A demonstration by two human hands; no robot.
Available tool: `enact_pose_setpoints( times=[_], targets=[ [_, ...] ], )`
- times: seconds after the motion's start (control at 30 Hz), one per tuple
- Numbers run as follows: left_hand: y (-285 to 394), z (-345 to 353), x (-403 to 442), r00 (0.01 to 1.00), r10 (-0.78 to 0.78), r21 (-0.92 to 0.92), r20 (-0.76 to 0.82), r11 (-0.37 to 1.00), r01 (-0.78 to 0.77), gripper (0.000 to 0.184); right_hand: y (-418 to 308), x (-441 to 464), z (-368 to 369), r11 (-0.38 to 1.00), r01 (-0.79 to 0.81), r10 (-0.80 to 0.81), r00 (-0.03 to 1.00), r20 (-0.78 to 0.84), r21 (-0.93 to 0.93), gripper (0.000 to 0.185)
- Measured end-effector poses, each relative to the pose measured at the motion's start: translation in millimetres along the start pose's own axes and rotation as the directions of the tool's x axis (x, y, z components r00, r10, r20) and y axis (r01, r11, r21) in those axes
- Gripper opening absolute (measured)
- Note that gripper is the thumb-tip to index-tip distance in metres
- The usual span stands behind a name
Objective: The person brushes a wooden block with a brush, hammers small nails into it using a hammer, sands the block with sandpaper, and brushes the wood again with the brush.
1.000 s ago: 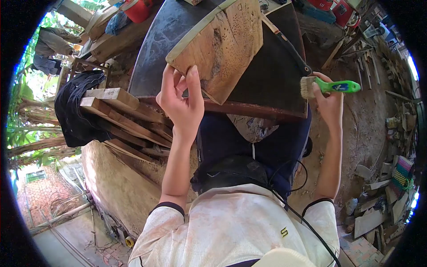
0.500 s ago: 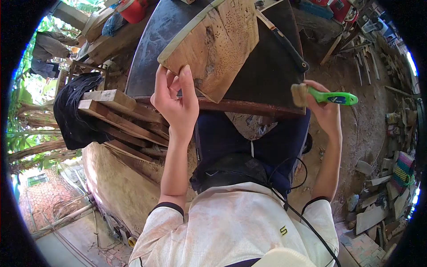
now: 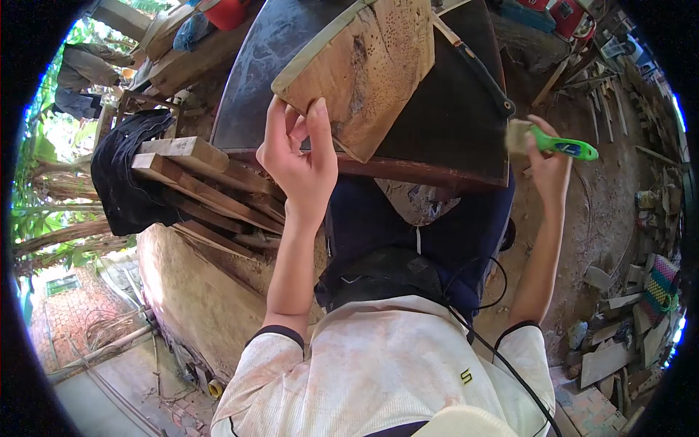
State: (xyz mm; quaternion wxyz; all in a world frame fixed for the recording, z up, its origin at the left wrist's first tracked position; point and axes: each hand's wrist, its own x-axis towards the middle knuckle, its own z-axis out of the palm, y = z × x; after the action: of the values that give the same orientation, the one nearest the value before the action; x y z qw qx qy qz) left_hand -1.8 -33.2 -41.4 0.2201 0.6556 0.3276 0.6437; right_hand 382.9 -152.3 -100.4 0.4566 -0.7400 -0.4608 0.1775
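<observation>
My left hand [image 3: 300, 156] pinches the near left corner of a wooden board [image 3: 364, 76] between thumb and fingers. The board is tilted above a dark table [image 3: 444, 131]; its face shows many small holes and a dark crack. Off the table's right edge, my right hand [image 3: 547, 164] grips a paintbrush [image 3: 561, 146] with a green handle. Pale bristles on the brush point left, toward the table, apart from the board. A hammer-like tool with a black and orange handle [image 3: 477, 73] lies on the table right of the board; its head is hidden.
Stacked wooden beams [image 3: 211, 186] stand to the left, with a black cloth [image 3: 131, 175] draped over their ends. A red bucket [image 3: 224, 12] is at the upper left. Wood scraps [image 3: 604, 360] lie along the right side. A black cable [image 3: 502, 357] runs down my shirt.
My right hand has moved slightly up and right with the paintbrush. My left hand still holds the board, which appears a little further right as the whole view has shifted.
</observation>
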Motion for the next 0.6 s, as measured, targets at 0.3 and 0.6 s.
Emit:
enact_pose_setpoints(
  times=[0.3,0.6],
  targets=[
    [0,3,0,1.000,0.026,0.001,-0.015,1.000,-0.026,0.032,1,0,1,0.999,-0.004,-0.001,0.996,-0.092,-0.054,0.032],
    [-2,1,0,1.000,0.021,0.002,-0.015,1.000,-0.021,0.033,4,6,5,0.999,0.010,-0.015,0.987,-0.157,-0.037,0.032]
  ],
)
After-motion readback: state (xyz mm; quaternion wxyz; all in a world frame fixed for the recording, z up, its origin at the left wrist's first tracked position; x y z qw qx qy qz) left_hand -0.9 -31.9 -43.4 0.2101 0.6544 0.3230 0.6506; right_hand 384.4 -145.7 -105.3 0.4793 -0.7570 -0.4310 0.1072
